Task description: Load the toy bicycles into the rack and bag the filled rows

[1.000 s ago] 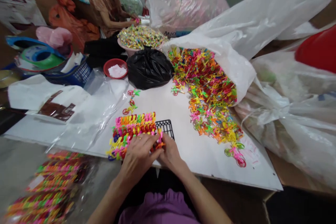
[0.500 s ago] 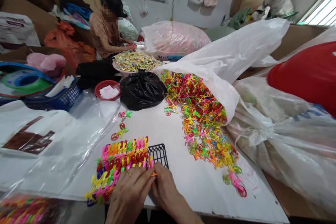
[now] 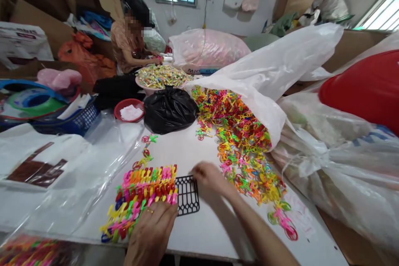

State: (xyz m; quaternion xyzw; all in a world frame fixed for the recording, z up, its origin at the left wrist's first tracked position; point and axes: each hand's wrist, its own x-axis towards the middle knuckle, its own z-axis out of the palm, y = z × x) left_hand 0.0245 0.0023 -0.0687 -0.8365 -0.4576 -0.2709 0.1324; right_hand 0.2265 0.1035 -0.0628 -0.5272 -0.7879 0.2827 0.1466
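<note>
My left hand (image 3: 154, 226), with a ring on one finger, lies with fingers stretched over the near end of the rows of coloured plastic pieces (image 3: 149, 187). These rows are pink, yellow, red, orange and green. A black plastic grid rack (image 3: 188, 195) juts out to their right, its visible slots bare. Just past the rack's upper right corner is my right hand (image 3: 210, 178), blurred, its fingertips too smeared to show a hold. To its right spreads a heap of small bright plastic figures with wheels (image 3: 246, 153), spilling from a white sack (image 3: 271, 116).
A black plastic bag (image 3: 170, 110) and a red bowl with white contents (image 3: 129, 110) stand farther back. Clear plastic sheeting (image 3: 102, 166) covers the left side. A person (image 3: 131, 41) works behind a heaped basin (image 3: 162, 78). Large filled bags (image 3: 343, 166) crowd the right.
My right hand has left the pieces beside my left hand and moved up and right, past the rack, uncovering more of its slots. My left hand stays on the rows.
</note>
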